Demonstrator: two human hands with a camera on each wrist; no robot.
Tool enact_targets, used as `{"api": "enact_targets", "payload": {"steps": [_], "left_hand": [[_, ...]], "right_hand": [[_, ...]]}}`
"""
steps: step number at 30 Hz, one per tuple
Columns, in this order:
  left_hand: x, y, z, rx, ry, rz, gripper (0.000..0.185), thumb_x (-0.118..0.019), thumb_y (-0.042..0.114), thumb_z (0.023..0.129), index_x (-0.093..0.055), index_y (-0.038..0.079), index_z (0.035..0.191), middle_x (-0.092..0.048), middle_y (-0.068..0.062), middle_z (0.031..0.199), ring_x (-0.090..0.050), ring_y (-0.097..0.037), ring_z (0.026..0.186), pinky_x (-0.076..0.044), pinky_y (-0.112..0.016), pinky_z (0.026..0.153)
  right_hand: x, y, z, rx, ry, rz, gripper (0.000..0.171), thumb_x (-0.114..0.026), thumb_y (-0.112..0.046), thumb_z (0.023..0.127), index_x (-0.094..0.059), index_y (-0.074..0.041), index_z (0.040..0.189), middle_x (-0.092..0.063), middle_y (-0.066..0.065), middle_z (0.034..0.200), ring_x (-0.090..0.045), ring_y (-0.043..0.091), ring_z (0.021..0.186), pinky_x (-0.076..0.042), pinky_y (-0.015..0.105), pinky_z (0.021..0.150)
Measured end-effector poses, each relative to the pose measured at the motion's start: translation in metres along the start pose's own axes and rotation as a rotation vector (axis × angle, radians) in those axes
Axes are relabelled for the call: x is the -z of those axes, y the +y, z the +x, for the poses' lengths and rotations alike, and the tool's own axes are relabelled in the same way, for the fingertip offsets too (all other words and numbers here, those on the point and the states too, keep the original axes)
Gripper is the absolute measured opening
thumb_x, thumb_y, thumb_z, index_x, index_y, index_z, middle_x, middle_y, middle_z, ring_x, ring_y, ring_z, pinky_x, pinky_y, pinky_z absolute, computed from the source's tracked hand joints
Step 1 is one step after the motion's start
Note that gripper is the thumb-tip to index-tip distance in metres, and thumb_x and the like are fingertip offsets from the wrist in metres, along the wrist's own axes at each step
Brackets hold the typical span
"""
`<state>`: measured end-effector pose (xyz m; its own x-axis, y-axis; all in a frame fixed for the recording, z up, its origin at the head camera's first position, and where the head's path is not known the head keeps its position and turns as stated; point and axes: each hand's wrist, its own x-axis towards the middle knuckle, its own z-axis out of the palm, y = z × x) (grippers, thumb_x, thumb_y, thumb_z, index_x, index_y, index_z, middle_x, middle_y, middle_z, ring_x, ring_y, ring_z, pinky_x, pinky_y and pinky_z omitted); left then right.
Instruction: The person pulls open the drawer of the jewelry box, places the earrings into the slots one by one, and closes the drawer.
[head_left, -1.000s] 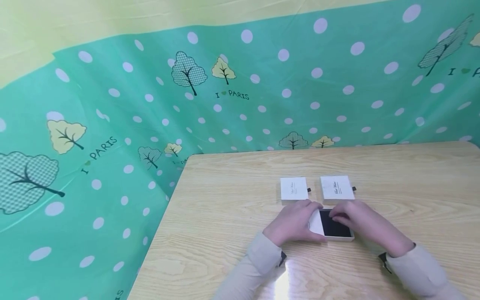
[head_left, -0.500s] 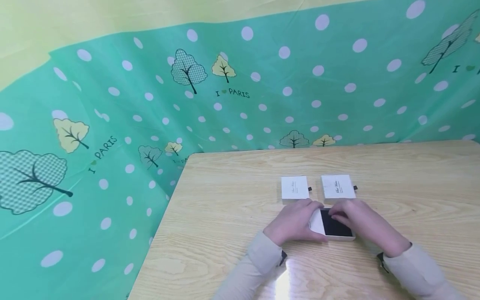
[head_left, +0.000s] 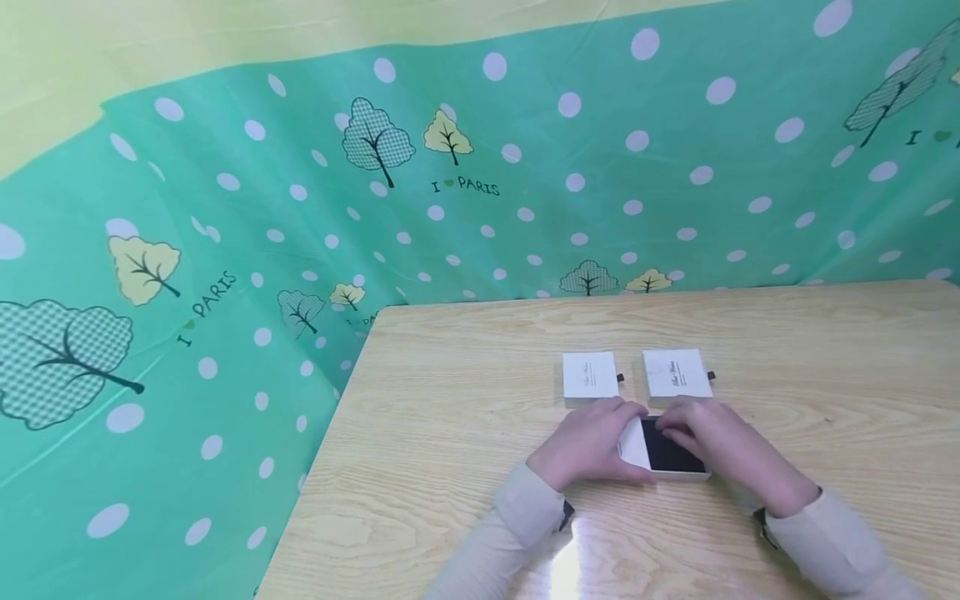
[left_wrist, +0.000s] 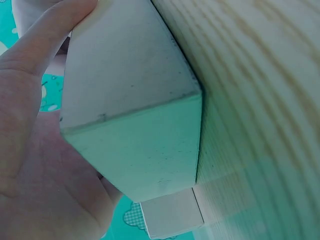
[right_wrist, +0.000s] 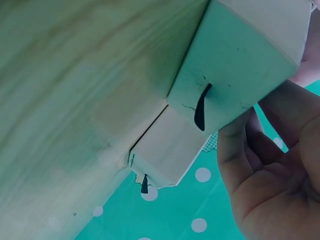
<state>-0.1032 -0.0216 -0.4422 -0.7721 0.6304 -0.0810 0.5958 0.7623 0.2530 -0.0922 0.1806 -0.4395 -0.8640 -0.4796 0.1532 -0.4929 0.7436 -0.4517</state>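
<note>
Small white cardboard drawer box with black lining [head_left: 663, 451]: on light wooden table [head_left: 450, 433], near front edge, partly slid open. Left hand [head_left: 588, 446]: fingers curled round box's white sleeve. Right hand [head_left: 720, 446]: fingers curled on drawer end. Two closed white boxes, left [head_left: 589, 375] and right [head_left: 675, 372], just behind. Green polka-dot cloth [head_left: 225, 250] backdrop.

Two closed white boxes [head_left: 589, 377] [head_left: 676, 373] are placed side by side on the wooden tabletop [head_left: 450, 433]. Behind it, a green cloth [head_left: 225, 208] with white dots and trees is hung.
</note>
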Motion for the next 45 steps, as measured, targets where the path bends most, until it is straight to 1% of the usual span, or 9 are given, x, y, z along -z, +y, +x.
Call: {"api": "enact_targets", "payload": {"steps": [5, 9, 14, 21, 24, 32, 39, 42, 45], "left_hand": [[0.000, 0.000, 0.000, -0.003, 0.007, 0.002, 0.084, -0.076, 0.070, 0.071, -0.051, 0.027, 0.139, -0.059, 0.013, 0.118, -0.051, 0.000, 0.095, -0.040, -0.013, 0.073], [0.000, 0.000, 0.000, -0.001, 0.006, 0.002, 0.084, -0.076, 0.069, 0.071, -0.051, 0.027, 0.139, -0.059, 0.013, 0.118, -0.051, 0.000, 0.094, -0.040, -0.013, 0.073], [0.000, 0.001, 0.000, 0.008, 0.001, -0.007, 0.083, -0.076, 0.069, 0.070, -0.051, 0.028, 0.138, -0.059, 0.013, 0.120, -0.051, 0.000, 0.095, -0.040, -0.014, 0.074], [-0.001, 0.001, -0.001, 0.013, -0.001, -0.004, 0.084, -0.077, 0.070, 0.070, -0.051, 0.028, 0.138, -0.058, 0.013, 0.120, -0.051, 0.000, 0.096, -0.041, -0.013, 0.075], [-0.001, 0.001, 0.000, 0.015, 0.001, -0.003, 0.085, -0.077, 0.070, 0.069, -0.051, 0.028, 0.138, -0.058, 0.013, 0.120, -0.052, 0.001, 0.096, -0.042, -0.013, 0.076], [-0.002, 0.001, 0.000, 0.010, 0.006, -0.004, 0.087, -0.076, 0.071, 0.069, -0.051, 0.027, 0.139, -0.058, 0.012, 0.129, -0.053, 0.000, 0.105, -0.045, -0.015, 0.083], [0.000, 0.002, -0.002, 0.010, 0.006, -0.013, 0.088, -0.078, 0.069, 0.068, -0.051, 0.026, 0.140, -0.059, 0.011, 0.130, -0.054, 0.000, 0.105, -0.045, -0.015, 0.084], [-0.001, 0.003, -0.003, 0.016, 0.006, -0.016, 0.087, -0.078, 0.069, 0.069, -0.051, 0.027, 0.140, -0.059, 0.011, 0.130, -0.054, 0.000, 0.105, -0.046, -0.016, 0.085], [-0.001, 0.003, -0.003, 0.020, 0.006, -0.020, 0.087, -0.078, 0.069, 0.069, -0.051, 0.027, 0.140, -0.058, 0.012, 0.131, -0.054, -0.001, 0.108, -0.046, -0.017, 0.088]], "right_hand": [[0.000, -0.001, 0.001, -0.036, 0.006, -0.002, 0.012, -0.079, 0.002, 0.078, -0.074, -0.007, 0.085, -0.071, 0.002, 0.083, -0.068, 0.020, 0.080, -0.058, 0.041, 0.071], [0.000, 0.000, 0.001, -0.038, 0.012, 0.006, 0.009, -0.078, 0.000, 0.080, -0.074, -0.007, 0.085, -0.070, 0.002, 0.082, -0.067, 0.018, 0.078, -0.057, 0.040, 0.070], [0.002, -0.001, -0.001, -0.030, 0.021, 0.014, 0.006, -0.077, -0.004, 0.082, -0.075, -0.007, 0.086, -0.071, 0.002, 0.082, -0.068, 0.019, 0.078, -0.058, 0.040, 0.070], [0.007, -0.001, -0.005, -0.062, 0.012, 0.036, 0.008, -0.077, -0.007, 0.084, -0.075, -0.008, 0.091, -0.070, 0.000, 0.087, -0.067, 0.017, 0.082, -0.058, 0.040, 0.073], [0.010, 0.002, -0.007, -0.067, 0.022, 0.040, 0.009, -0.076, -0.007, 0.084, -0.075, -0.008, 0.093, -0.070, 0.000, 0.088, -0.067, 0.017, 0.083, -0.058, 0.039, 0.074], [0.022, 0.010, -0.012, -0.081, 0.045, 0.032, 0.012, -0.075, -0.007, 0.085, -0.075, -0.007, 0.097, -0.067, -0.003, 0.086, -0.061, 0.008, 0.075, -0.056, 0.031, 0.067], [0.030, 0.018, -0.018, -0.122, 0.050, 0.032, 0.010, -0.072, -0.009, 0.087, -0.074, -0.008, 0.096, -0.066, -0.005, 0.084, -0.062, 0.010, 0.076, -0.056, 0.034, 0.068], [0.033, 0.023, -0.022, -0.114, 0.072, 0.010, 0.008, -0.072, -0.009, 0.087, -0.074, -0.008, 0.095, -0.067, -0.004, 0.084, -0.062, 0.010, 0.076, -0.057, 0.036, 0.068], [0.036, 0.029, -0.026, -0.101, 0.092, -0.010, 0.010, -0.073, -0.009, 0.087, -0.074, -0.007, 0.096, -0.069, 0.000, 0.088, -0.063, 0.013, 0.077, -0.058, 0.038, 0.069]]}}
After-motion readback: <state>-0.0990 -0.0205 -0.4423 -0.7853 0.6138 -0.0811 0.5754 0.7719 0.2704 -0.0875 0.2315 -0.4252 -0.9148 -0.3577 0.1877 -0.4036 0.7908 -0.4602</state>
